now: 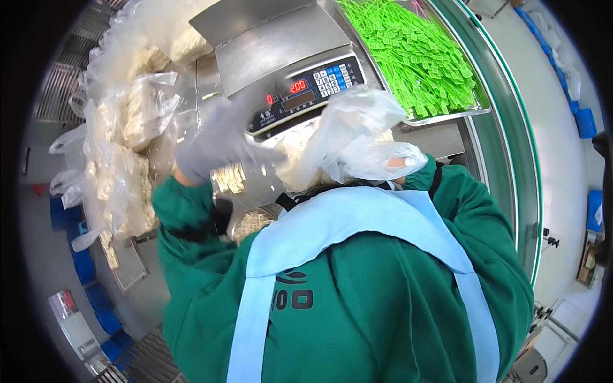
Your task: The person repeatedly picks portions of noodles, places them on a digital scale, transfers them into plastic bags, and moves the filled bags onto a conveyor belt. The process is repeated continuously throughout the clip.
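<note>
Head view: a soft, floppy bag of pale food between two hands

The clear plastic bag [357, 137] lies close to the chest, just right of the left fingers, with its loose top bunched around the right hand [398, 164]. Most of that hand is hidden by the plastic, so how far its fingers are closed, or what they grip, cannot be told. The left hand [214, 143], in a grey glove and blurred, has its fingers spread and seems to hold nothing; whether a fingertip touches the bag is unclear.

Pale food [295, 156] shows in the bag's near-left part, beside the left fingertips. It should give easily and may crumble or snap if squeezed, as the loose bits [230, 179] on the counter [258, 185] below the left fingers hint. The film itself looks thin, light and slippery, likely to crease and slide, with the weight sagging low. Gathered plastic near the right fingers seems the best hold, with an open palm under the food.

Beyond the left fingers sits the scale [306, 96]; left of them are filled bags [121, 172]. Green plastic ties [415, 57] lie beyond the right fingers.
</note>
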`<move>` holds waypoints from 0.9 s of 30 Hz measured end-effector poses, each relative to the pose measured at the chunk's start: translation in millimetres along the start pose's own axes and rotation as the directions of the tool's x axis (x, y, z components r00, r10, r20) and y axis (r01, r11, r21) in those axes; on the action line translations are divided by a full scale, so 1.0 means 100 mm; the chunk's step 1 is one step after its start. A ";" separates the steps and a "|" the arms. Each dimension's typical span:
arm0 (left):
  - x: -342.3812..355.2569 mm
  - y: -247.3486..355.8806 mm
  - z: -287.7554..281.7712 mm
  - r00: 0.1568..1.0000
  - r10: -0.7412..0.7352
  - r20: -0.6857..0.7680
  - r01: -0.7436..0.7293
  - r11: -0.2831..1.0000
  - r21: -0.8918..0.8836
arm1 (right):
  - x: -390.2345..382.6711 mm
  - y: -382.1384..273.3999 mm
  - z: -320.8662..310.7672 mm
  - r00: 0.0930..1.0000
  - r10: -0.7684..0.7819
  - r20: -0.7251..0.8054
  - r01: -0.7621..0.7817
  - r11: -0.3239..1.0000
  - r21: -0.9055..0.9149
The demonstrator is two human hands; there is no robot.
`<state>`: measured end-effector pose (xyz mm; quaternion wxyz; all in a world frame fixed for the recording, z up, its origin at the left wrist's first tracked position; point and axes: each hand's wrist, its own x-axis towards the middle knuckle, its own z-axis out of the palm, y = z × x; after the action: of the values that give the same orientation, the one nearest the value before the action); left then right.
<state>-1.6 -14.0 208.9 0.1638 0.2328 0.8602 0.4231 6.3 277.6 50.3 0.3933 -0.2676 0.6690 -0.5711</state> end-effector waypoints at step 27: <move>1.04 -0.51 1.07 0.766 0.308 -0.565 -0.367 0.930 0.009 | -0.03 -0.18 -1.34 0.704 -0.084 -0.706 -0.645 0.341 -0.684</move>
<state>-51.4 84.3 96.0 -0.1612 0.2417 0.7913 0.5381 -105.2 349.9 74.0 0.0310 -0.0955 0.9918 -0.0794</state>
